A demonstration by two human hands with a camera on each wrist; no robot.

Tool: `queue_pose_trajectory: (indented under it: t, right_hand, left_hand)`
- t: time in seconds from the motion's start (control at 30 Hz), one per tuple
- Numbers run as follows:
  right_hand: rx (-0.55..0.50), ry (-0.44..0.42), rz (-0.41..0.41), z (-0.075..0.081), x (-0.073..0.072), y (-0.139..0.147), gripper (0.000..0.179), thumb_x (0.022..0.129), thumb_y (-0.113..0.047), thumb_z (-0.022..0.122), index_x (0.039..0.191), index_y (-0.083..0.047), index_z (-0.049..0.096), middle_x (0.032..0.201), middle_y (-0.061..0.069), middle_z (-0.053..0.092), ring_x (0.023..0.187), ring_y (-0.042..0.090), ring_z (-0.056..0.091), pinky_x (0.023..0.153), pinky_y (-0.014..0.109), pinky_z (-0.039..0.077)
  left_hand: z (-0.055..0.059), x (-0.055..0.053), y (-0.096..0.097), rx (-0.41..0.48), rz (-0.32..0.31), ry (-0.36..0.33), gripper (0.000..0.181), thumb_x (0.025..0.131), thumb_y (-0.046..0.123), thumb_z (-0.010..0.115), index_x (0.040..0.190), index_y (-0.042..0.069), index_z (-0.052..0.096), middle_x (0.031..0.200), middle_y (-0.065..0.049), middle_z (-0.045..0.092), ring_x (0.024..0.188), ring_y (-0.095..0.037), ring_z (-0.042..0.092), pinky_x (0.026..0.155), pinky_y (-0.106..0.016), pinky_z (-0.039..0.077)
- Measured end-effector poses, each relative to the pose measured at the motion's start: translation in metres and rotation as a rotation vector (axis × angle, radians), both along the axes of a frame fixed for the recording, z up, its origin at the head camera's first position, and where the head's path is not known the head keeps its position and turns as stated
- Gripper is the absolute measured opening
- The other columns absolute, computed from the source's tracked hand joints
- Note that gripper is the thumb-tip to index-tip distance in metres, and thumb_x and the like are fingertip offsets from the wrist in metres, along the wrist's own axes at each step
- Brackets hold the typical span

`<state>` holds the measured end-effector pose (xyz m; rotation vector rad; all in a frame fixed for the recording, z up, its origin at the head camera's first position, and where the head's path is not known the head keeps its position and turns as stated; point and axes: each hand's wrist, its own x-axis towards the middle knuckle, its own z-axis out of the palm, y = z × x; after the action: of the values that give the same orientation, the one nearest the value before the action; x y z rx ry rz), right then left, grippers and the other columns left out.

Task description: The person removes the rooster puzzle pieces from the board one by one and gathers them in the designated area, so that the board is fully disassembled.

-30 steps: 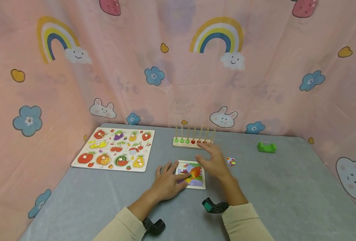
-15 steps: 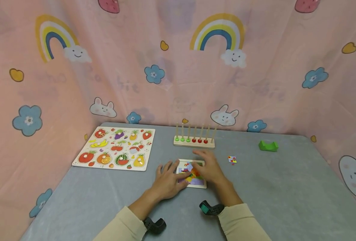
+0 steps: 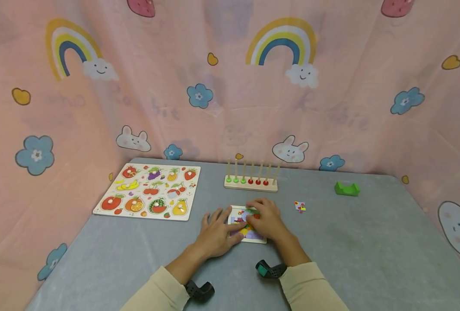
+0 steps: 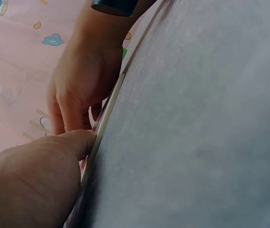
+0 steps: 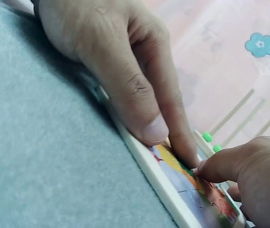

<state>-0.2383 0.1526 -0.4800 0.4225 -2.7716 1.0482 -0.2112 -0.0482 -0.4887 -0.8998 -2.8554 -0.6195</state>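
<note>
A small framed jigsaw puzzle (image 3: 253, 235) with a colourful picture lies flat on the table between both hands. My left hand (image 3: 213, 236) rests along its left side, the straight index finger and thumb pressing on the picture and frame. Bent over the upper right part of the puzzle is my right hand (image 3: 269, 219), with the thumb tip on the picture beside the left index fingertip. In the right wrist view the right hand (image 5: 267, 185) covers the far part; I cannot tell whether it pinches a piece. A loose jigsaw piece (image 3: 300, 206) lies to the right.
Behind the puzzle stands a wooden peg rack (image 3: 249, 185) with green and red beads. At the left lies a fruit peg board (image 3: 148, 192). A green notched block (image 3: 347, 188) sits at the back right. A pink patterned curtain (image 3: 230, 86) borders the grey table (image 3: 350, 250).
My right hand has come down and left from above the puzzle onto its upper right part, its spread fingers now bent. My left hand stays in place; the head view shifted slightly.
</note>
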Motion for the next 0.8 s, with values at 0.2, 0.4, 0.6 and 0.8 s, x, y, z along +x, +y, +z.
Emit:
queue_pose_trajectory:
  t: [0.2, 0.4, 0.6, 0.8]
  right_hand:
    - [0.061, 0.005, -0.012, 0.0021, 0.0007, -0.0029, 0.03, 0.083, -0.019, 0.07, 0.112, -0.011, 0.071, 0.121, 0.012, 0.055, 0.111, 0.035, 0.044, 0.091, 0.058, 0.03]
    - [0.078, -0.009, -0.026, 0.0054, -0.0003, -0.0059, 0.026, 0.083, -0.018, 0.07, 0.108, -0.013, 0.07, 0.119, 0.009, 0.056, 0.111, 0.035, 0.044, 0.093, 0.058, 0.03]
    - [0.031, 0.024, -0.03, 0.0041, -0.0011, -0.0068, 0.024, 0.08, -0.015, 0.072, 0.104, -0.012, 0.07, 0.117, 0.009, 0.057, 0.109, 0.034, 0.045, 0.091, 0.057, 0.03]
    - [-0.056, 0.124, -0.01, 0.0013, -0.0025, -0.0063, 0.018, 0.079, -0.007, 0.072, 0.097, -0.009, 0.073, 0.104, 0.007, 0.066, 0.103, 0.031, 0.05, 0.091, 0.057, 0.031]
  left_hand:
    - [-0.0001, -0.0011, 0.0001, -0.011, 0.01, -0.013, 0.038, 0.095, 0.048, 0.055, 0.13, 0.037, 0.062, 0.153, -0.013, 0.032, 0.136, -0.041, 0.026, 0.101, -0.068, 0.012]
    - [-0.0001, -0.0018, -0.0004, -0.005, 0.006, -0.005, 0.038, 0.095, 0.047, 0.055, 0.13, 0.036, 0.063, 0.152, -0.014, 0.033, 0.136, -0.042, 0.027, 0.1, -0.069, 0.013]
    - [0.0013, -0.0017, -0.0009, -0.018, 0.009, -0.015, 0.038, 0.095, 0.048, 0.055, 0.13, 0.037, 0.062, 0.152, -0.013, 0.032, 0.136, -0.042, 0.026, 0.101, -0.068, 0.013]
    - [0.003, -0.0006, -0.0017, -0.016, 0.009, -0.003, 0.038, 0.094, 0.047, 0.056, 0.131, 0.037, 0.062, 0.152, -0.014, 0.033, 0.136, -0.042, 0.027, 0.101, -0.068, 0.013]
